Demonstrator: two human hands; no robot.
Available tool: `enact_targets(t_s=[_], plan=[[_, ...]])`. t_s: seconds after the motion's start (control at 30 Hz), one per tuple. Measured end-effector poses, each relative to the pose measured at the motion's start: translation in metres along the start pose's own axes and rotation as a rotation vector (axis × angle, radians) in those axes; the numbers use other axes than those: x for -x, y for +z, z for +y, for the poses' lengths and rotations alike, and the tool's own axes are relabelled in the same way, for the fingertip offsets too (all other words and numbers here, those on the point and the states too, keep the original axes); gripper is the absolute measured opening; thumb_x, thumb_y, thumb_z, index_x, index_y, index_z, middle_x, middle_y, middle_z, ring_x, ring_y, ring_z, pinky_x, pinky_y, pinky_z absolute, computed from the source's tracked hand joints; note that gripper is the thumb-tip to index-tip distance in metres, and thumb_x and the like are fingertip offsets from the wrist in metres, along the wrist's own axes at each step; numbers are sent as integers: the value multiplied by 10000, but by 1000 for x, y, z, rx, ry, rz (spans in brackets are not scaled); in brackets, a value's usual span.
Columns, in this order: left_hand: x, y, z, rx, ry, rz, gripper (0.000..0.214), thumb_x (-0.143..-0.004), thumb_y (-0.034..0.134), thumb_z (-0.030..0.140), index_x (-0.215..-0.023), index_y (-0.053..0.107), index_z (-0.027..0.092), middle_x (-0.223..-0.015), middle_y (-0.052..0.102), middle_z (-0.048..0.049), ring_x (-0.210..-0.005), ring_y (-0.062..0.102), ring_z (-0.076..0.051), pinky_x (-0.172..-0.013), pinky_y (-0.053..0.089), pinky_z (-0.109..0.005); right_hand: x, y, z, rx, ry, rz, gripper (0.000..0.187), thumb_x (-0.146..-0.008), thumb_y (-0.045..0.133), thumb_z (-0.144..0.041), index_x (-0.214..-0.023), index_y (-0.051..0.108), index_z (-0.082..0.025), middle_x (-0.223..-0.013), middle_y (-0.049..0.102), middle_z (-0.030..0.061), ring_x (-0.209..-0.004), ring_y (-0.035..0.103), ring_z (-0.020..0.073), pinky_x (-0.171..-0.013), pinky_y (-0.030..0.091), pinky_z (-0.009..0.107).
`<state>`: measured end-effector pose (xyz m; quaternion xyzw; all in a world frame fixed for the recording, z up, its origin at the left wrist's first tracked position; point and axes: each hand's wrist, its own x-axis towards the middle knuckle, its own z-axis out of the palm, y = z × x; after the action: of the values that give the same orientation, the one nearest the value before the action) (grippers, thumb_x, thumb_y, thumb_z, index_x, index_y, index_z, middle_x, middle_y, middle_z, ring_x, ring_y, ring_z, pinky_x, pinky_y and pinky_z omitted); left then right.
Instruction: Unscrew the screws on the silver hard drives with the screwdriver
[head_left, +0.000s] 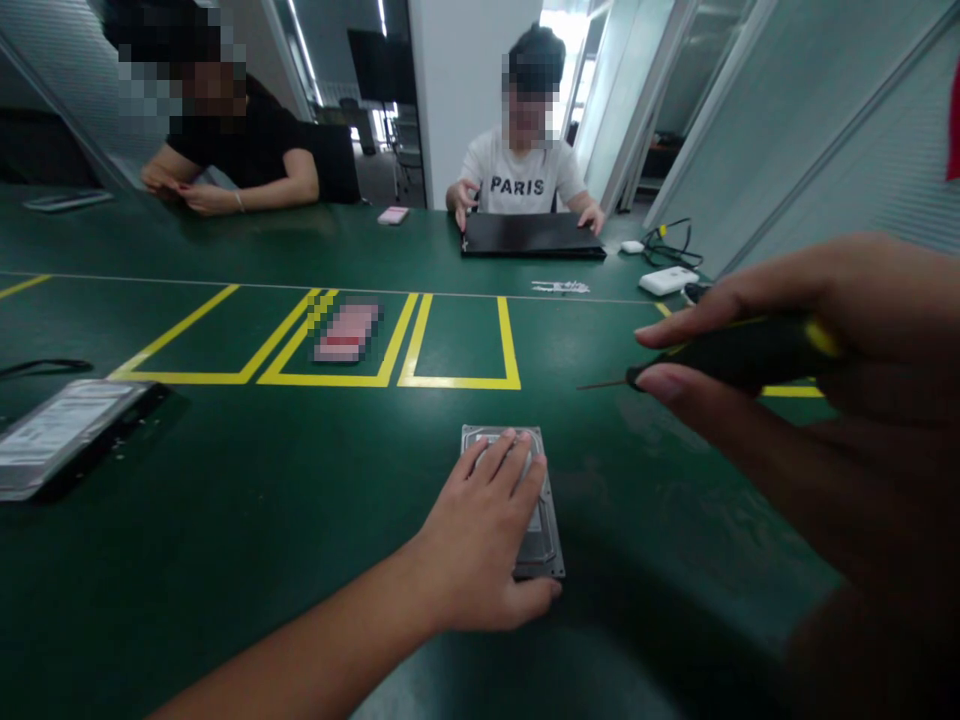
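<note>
Resting our spread left hand point(480, 535) over the drive point(541, 552), well in from the table's point(300, 560) far edge, we grip the screwdriver point(731, 355) in our right hand point(855, 430); should the drive slide, the raised tip point(592, 386) could jab our fingers point(499, 462).

Office room, glass partitions point(817, 130), long green table point(285, 540)
</note>
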<state>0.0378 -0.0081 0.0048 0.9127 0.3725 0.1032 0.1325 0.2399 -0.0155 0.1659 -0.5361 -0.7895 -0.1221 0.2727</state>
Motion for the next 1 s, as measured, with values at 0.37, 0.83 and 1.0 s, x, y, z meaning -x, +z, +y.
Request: enact_targets(t_s=[0.37, 0.83, 1.0], plan=[[1, 3, 0, -21, -3, -25, 1045, -733, 590, 599, -1579, 189, 135, -1675, 51, -150, -1546, 22, -336, -1250, -7, -491, 68, 74, 63, 241, -595, -197, 295, -958, 396, -95, -1049, 672, -143, -1140, 736, 138, -766, 698, 210, -652, 549, 352], [-2, 2, -2, -29, -9, -39, 1045, -744, 581, 631, -1584, 182, 153, -1675, 65, -138, -1547, 41, -326, -1251, 16, -490, 121, 110, 110, 317, -449, -291, 385, -888, 486, -89, -1225, 667, -48, -1307, 626, 214, -1028, 665, 283, -867, 600, 430], [-3, 1, -3, -36, -11, -44, 1046, -739, 591, 636, -1581, 191, 161, -1675, 75, -133, -1544, 54, -339, -1253, 31, -494, 118, 116, 111, 290, -381, -279, 348, -945, 502, -176, -1212, 666, -24, -1261, 631, 223, -996, 658, 261, -894, 596, 420]])
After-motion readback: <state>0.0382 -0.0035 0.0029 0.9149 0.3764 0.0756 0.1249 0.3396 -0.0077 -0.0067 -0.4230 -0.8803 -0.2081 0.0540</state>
